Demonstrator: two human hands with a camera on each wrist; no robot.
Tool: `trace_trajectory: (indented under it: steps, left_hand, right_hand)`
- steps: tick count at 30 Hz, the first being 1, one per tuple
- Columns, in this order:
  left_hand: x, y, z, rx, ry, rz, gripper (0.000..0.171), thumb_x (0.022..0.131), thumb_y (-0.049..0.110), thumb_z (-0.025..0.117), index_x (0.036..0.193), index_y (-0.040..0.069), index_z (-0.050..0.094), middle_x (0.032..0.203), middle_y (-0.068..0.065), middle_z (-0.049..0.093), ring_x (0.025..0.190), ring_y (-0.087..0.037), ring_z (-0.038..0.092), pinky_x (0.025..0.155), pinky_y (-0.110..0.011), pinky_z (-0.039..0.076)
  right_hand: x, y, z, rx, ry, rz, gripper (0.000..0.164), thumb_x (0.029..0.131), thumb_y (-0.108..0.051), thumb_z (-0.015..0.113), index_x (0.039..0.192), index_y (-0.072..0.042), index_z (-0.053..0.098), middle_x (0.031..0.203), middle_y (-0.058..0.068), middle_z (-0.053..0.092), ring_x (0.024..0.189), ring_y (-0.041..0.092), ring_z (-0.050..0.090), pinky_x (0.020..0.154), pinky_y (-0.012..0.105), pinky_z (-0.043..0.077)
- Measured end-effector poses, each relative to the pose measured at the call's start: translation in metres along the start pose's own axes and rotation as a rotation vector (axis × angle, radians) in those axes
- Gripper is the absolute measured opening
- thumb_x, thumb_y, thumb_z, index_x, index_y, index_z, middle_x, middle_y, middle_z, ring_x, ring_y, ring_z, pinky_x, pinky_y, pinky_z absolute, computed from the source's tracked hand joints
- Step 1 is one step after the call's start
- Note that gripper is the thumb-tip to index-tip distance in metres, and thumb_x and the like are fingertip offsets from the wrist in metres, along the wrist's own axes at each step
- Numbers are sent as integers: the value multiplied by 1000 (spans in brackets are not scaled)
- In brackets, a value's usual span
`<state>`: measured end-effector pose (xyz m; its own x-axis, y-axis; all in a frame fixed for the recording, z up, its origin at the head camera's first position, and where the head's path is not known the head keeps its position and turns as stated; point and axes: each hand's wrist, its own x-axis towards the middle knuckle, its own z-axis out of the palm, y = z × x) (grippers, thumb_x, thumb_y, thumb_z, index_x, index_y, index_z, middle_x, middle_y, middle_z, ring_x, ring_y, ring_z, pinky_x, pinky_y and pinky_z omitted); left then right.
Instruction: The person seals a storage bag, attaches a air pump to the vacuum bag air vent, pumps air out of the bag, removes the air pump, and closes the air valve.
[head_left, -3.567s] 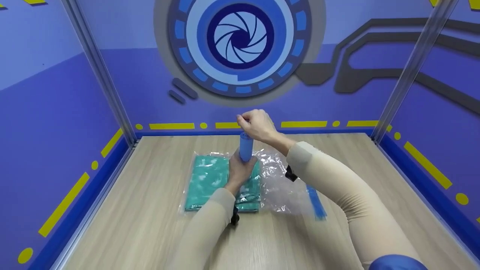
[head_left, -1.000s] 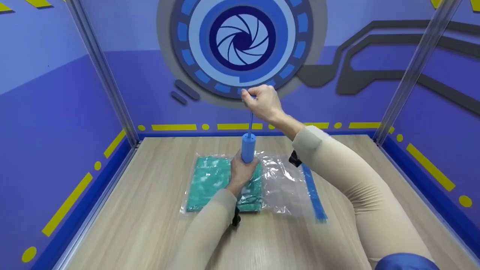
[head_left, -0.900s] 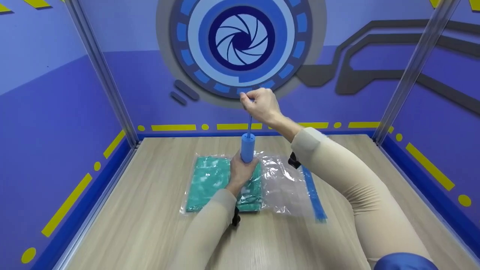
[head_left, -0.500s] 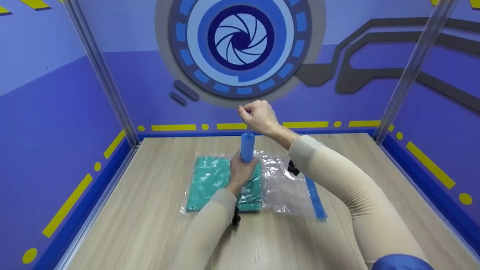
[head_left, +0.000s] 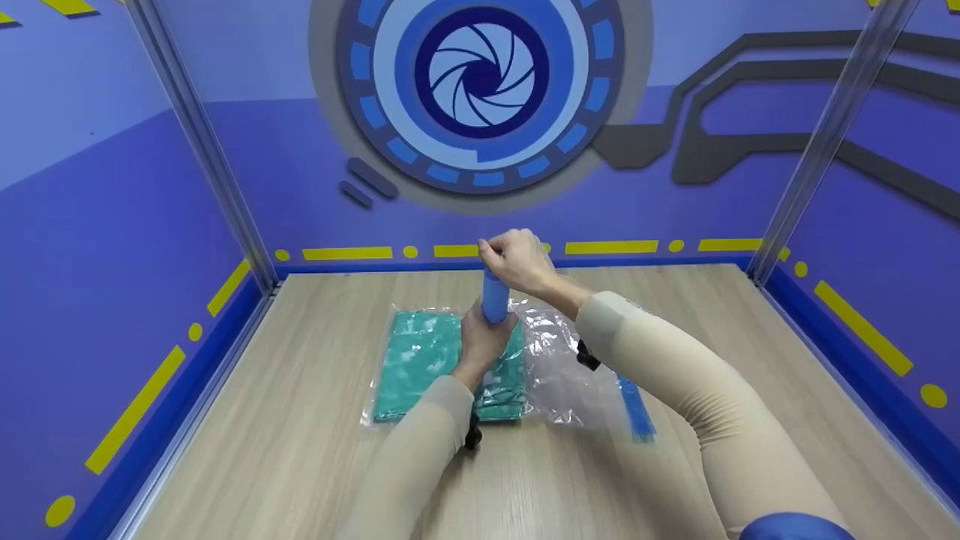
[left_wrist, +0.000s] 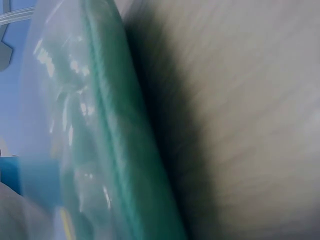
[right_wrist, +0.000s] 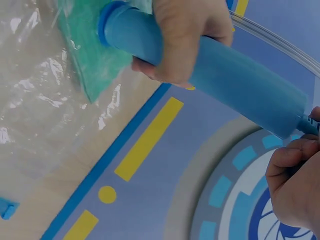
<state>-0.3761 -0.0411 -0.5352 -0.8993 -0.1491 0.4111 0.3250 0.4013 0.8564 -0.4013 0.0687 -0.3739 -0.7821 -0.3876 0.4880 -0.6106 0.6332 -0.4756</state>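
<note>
A blue hand pump [head_left: 495, 298] stands upright over a clear plastic bag [head_left: 566, 375]. Folded green cloth [head_left: 416, 360] fills the left part of this bag. My left hand [head_left: 484, 341] grips the pump's barrel low down. My right hand [head_left: 517, 262] holds the handle at the top, with the rod pushed nearly all the way in. In the right wrist view the pump barrel [right_wrist: 245, 85] runs between both hands, and its wider base ring is against the bag. The left wrist view shows the edge of the green cloth [left_wrist: 125, 130], with neither hand's grip visible there.
The bag's blue zip strip [head_left: 636, 409] lies at its right end. The wooden tabletop [head_left: 300, 420] is bounded by purple-blue printed panels at the left, back and right. Metal posts [head_left: 206, 150] stand at the back corners.
My right hand has come down from well above the barrel, pushing the pump's rod in. The left hand stays on the barrel, and the bag looks unmoved.
</note>
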Motion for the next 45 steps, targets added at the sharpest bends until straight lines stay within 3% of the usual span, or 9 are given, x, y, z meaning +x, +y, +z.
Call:
trace_trajectory:
  steps: [9,13,19,28,33,38,45]
  left_hand:
    - [-1,-2,1,4,8,11,36,91,12,84,123,1,72,109,-19,83,94,-28,73,95,-55,63]
    - [-3,-4,1,12,19,22,33,91,10,84,120,2,72,106,-18,82,92,-26,71,93,-55,62]
    - [-9,-6,0,-6,12,24,27,93,7,82,117,4,71,102,-17,80,89,-24,68,92,-52,61]
    - [-13,-6,-2,-78,-74,-168,39,98,19,80,134,10,68,129,-13,79,117,-28,74,114,-57,59]
    - [-13,-4,-4,-55,-91,-210,46,100,26,81,140,11,66,137,-13,78,130,-32,74,121,-59,55]
    - [-11,0,-5,-38,-103,-227,57,101,31,82,151,11,62,147,-15,74,142,-36,70,126,-61,51]
    - [-1,4,-5,-16,-92,-168,51,99,27,83,144,10,66,142,-17,77,136,-37,73,123,-59,55]
  right_hand:
    - [-6,2,3,37,25,-4,51,112,-29,62,65,-13,70,63,6,71,57,11,57,55,25,39]
    - [-6,-2,2,34,24,20,51,112,-31,63,63,-17,68,59,-1,64,58,10,56,53,25,37]
    - [0,-9,-5,30,60,-17,53,112,-26,62,59,-19,58,54,-7,45,50,9,39,51,26,25]
    - [16,-26,-29,42,143,-41,57,111,-24,62,55,-23,50,51,-9,43,46,6,36,47,24,23]
    - [29,-41,-49,57,185,-53,59,111,-25,63,54,-24,49,50,-10,42,45,2,30,46,21,20]
    - [40,-56,-70,67,203,-71,61,111,-23,62,52,-24,48,48,-11,42,44,2,29,45,20,21]
    - [52,-73,-97,105,278,-110,61,111,-23,62,52,-23,48,49,-11,42,43,0,30,45,20,20]
